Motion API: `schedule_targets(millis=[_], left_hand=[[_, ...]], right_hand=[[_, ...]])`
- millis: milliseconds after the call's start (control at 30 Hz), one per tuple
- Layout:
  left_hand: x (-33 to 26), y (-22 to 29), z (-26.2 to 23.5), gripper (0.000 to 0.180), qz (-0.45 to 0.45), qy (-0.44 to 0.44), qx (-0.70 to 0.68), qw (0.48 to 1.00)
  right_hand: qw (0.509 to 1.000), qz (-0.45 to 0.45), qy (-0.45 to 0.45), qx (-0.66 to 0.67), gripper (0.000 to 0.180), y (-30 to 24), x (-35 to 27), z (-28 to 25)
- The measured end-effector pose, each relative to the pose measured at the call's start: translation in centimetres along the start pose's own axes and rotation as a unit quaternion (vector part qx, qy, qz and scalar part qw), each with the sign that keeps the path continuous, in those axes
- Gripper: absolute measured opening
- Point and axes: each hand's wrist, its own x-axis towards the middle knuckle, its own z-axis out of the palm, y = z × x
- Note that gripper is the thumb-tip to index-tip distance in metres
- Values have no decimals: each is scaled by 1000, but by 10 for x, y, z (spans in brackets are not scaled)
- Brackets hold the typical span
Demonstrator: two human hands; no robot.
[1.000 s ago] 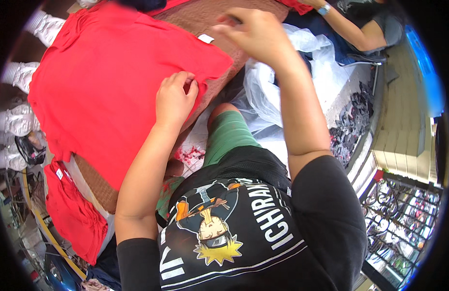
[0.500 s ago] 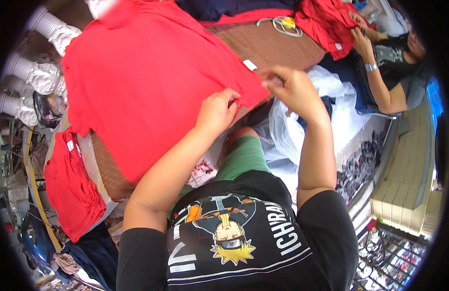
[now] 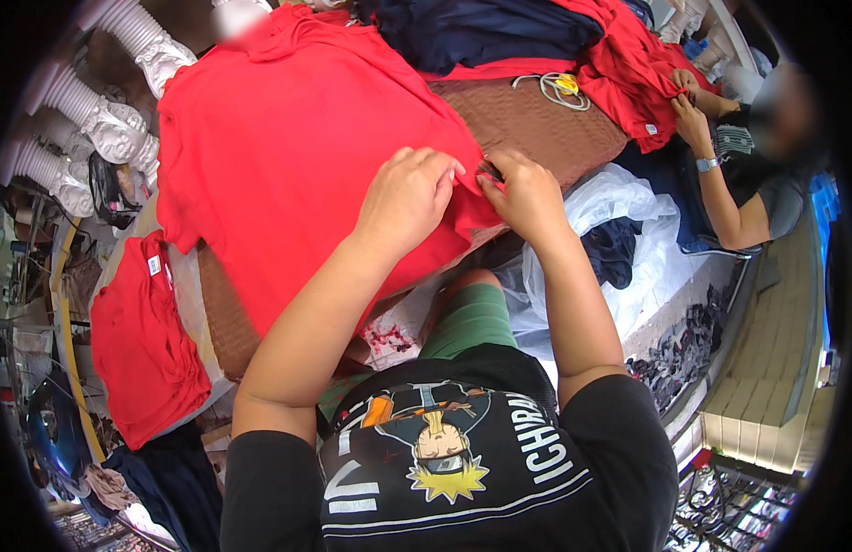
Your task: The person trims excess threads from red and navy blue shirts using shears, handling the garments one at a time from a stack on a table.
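A red shirt (image 3: pixel 297 156) lies spread out in front of me, its collar at the far end. My left hand (image 3: pixel 412 193) pinches the cloth near the shirt's right edge, thumb and fingertips together. Just right of it, my right hand (image 3: pixel 523 189) is closed at the same edge. A small dark object (image 3: pixel 489 170) shows between its thumb and fingers, too little of it visible to name. The pinched cloth between both hands is raised slightly. Beneath the shirt is a table with a brown quilted cover (image 3: pixel 518 120).
A folded red garment (image 3: pixel 150 340) lies at the left, dark blue cloth (image 3: pixel 481 32) at the back. A pale cord (image 3: pixel 573 97) rests on the cover. To the right are a clear plastic bag (image 3: pixel 661 216) holding dark cloth and a co-worker's hands (image 3: pixel 688 106) on red fabric.
My right hand has come down and closed at the shirt's edge beside my left hand, which stays pinching the cloth. The whole view has shifted slightly.
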Motion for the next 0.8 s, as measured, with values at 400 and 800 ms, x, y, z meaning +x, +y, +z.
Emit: schedule_targets(millis=[400, 800], left_hand=[[-9, 11, -49, 12, 34, 69, -33, 996], [-167, -108, -128, 20, -287, 89, 113, 947]], right_hand=[[990, 53, 129, 1, 29, -13, 18, 13], [969, -64, -235, 40, 40, -42, -17, -9]])
